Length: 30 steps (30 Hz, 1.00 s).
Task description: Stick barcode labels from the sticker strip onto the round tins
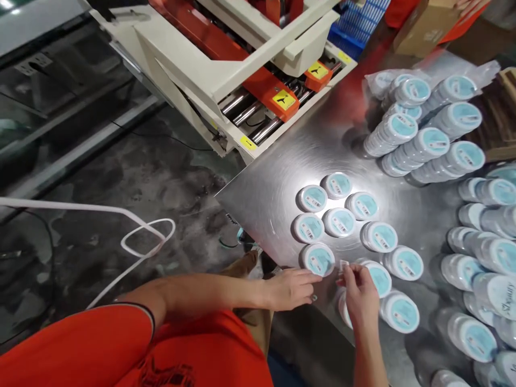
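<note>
My right hand (pixel 360 294) pinches a small whitish sticker (pixel 342 267) between thumb and fingertips, above the table's near edge. My left hand (pixel 291 289) lies palm down with its fingers stretched out, fingertips at the lower rim of a white round jar (pixel 318 259) with a pale blue label. Beside that one, more such jars stand in loose rows, among them a jar (pixel 339 222) in the middle and a jar (pixel 400 312) right of my right hand. My right hand partly hides a jar (pixel 379 278) and another below it.
Stacks of jars (pixel 433 142) stand at the table's far right, some under clear plastic film. More jars (pixel 471 337) crowd the right side. A roller machine (pixel 258 102) adjoins the metal table (pixel 262 193). Beyond are a blue crate (pixel 357 24) and a person holding a cardboard box (pixel 425 27).
</note>
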Available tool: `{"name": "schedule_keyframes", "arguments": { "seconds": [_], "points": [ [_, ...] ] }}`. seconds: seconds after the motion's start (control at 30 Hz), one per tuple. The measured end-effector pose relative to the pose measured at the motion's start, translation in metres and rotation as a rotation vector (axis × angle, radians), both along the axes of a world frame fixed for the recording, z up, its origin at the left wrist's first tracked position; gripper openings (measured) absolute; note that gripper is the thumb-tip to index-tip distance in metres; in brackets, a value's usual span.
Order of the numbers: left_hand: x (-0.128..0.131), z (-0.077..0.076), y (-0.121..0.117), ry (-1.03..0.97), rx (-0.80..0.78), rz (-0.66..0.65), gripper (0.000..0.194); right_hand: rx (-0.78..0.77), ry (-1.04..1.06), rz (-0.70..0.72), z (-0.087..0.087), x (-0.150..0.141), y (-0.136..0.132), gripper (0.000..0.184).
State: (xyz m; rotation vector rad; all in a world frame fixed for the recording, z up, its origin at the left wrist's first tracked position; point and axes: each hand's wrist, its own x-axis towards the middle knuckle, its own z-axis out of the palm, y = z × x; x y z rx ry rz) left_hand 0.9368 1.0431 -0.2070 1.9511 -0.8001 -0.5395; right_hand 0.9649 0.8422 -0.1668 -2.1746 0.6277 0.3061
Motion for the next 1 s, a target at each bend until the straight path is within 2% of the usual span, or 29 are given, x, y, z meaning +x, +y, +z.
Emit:
{"name": "schedule_keyframes", "arguments": {
  "seconds": [0.1, 0.2, 0.43, 0.63, 0.77, 1.0],
  "points": [
    [0.004, 0.002, 0.014, -0.099, 0.050, -0.016, 0.020, 0.107, 0.137, 0.160, 0.005, -0.009, 0.007, 0.042],
    [0.005, -0.001, 0.020, -0.157, 0.070, 0.000, 0.027, 0.030, 0.172, 0.252, 0.002, -0.010, 0.018, 0.045],
    [0.007, -0.002, 0.016, -0.166, 0.077, 0.019, 0.026, -0.075, 0.225, 0.254, -0.002, 0.001, 0.026, 0.044],
    [0.005, -0.006, 0.016, -0.450, 0.218, -0.018, 0.037, -0.098, 0.237, 0.277, -0.005, 0.004, 0.026, 0.045],
    [0.004, -0.012, 0.018, -0.657, 0.262, -0.038, 0.034, -0.106, 0.294, 0.290, -0.005, 0.006, 0.025, 0.044],
    [0.001, -0.019, 0.016, -0.757, 0.268, -0.002, 0.034, -0.217, 0.367, 0.382, 0.000, 0.012, 0.032, 0.031]
  ]
}}
